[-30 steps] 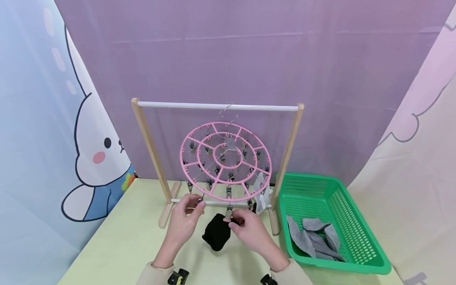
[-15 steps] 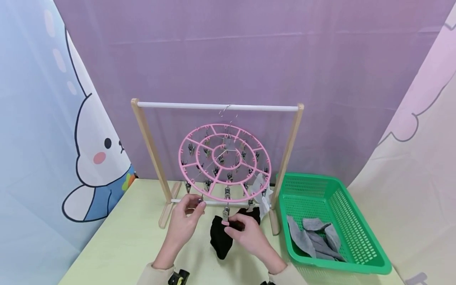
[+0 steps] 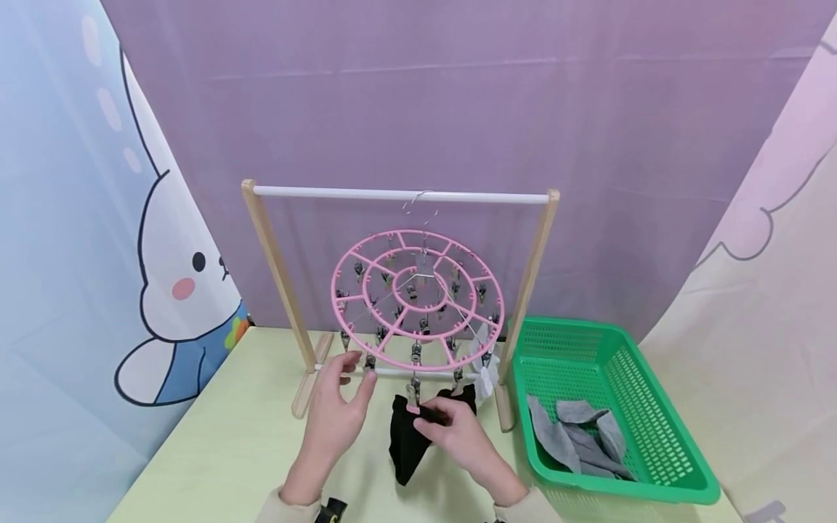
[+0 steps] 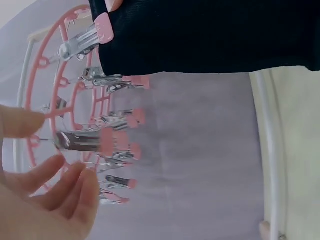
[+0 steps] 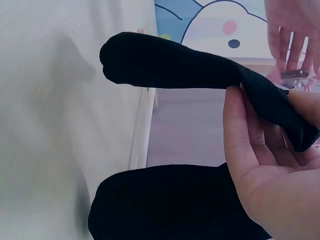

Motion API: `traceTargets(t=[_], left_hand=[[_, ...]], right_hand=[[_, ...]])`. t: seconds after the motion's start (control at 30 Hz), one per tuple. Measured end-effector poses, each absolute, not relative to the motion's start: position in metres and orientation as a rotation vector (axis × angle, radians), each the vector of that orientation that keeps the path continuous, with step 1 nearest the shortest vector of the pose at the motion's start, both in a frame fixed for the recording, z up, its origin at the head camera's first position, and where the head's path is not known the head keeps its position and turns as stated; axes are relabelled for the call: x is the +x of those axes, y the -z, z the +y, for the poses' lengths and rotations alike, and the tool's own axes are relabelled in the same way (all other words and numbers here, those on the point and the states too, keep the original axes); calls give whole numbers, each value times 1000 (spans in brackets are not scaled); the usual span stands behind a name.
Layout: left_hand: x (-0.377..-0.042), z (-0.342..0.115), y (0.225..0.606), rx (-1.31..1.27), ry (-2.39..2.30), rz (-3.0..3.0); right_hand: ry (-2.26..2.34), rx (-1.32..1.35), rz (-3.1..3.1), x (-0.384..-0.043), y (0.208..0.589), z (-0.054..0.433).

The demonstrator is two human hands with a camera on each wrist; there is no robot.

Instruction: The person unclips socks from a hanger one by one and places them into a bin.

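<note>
Black sock (image 3: 407,450) hangs below the front rim of the pink round clip hanger (image 3: 336,309). A metal clip (image 3: 414,392) with pink tips has its end at the sock's top edge. My right hand (image 3: 458,428) pinches the sock's upper part between thumb and fingers; the right wrist view shows the cloth folded there. A second black sock (image 5: 160,205) hangs beside it, partly behind that hand. My left hand (image 3: 336,399) is spread around another clip (image 4: 77,141), thumb and fingers apart from it in the left wrist view.
A wooden stand with a white bar (image 3: 340,193) carries the hanger. White cloth (image 3: 485,378) hangs at the hanger's right side. On the right is a green basket (image 3: 673,407) with grey cloth pieces (image 3: 582,439). A purple curtain (image 3: 458,109) closes off the back.
My left hand has let go of the clip between its fingertips and spread its fingers. The right hand has shifted slightly down with the sock, and the hanger has turned a little.
</note>
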State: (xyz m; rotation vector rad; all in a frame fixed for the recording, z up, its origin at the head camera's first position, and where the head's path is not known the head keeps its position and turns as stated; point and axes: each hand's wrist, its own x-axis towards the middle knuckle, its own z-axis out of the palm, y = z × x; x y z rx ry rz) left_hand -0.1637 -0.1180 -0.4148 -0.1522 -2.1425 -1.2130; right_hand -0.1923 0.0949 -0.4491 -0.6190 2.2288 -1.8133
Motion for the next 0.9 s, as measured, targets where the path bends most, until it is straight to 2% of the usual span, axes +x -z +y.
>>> traceTargets(t=[0.3,0.5,0.9], left_hand=[[-162,-107,415,-374,971,-1918],[-164,-101,418,-492,1125,-2016],[-171,-90,418,-402,1600,-2343]], right_hand=[[1801,-633,2201,-191,444,95],[1789,-700,2167,-190,439,98],[1748,-771,2174,-189,436,104]])
